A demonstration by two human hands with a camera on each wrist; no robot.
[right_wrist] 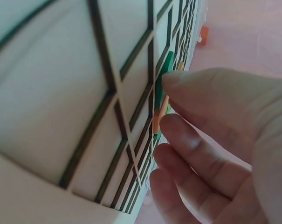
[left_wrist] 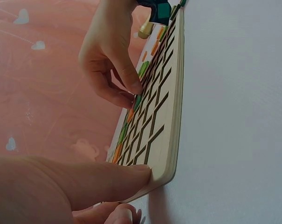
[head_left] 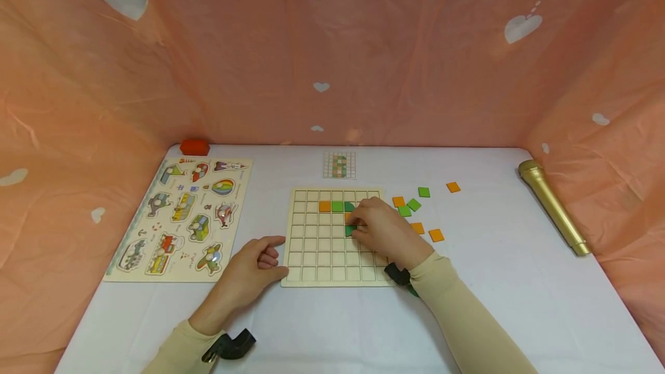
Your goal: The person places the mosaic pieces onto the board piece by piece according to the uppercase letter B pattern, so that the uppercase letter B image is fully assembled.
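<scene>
A pale wooden grid board (head_left: 317, 258) lies on the white table, with a row of an orange tile (head_left: 324, 206), a light green tile (head_left: 337, 206) and a dark green tile with a curved edge (head_left: 348, 206). My right hand (head_left: 381, 227) reaches over the board's right side and partly covers an orange tile (head_left: 348, 217). Between its thumb and fingers is another dark green tile (right_wrist: 165, 77), held at a grid square. The left hand (head_left: 249, 267) is at the board's left edge. Its thumb (left_wrist: 131, 175) rests on the near corner, and its index finger touches the edge higher up.
Several loose orange tiles (head_left: 436, 235) and light green tiles (head_left: 423, 192) lie right of the board. Behind it is a small pattern card (head_left: 340, 165). A picture puzzle board (head_left: 182, 235) and a red block (head_left: 194, 147) are at left, a gold microphone-like tube (head_left: 553, 206) at far right.
</scene>
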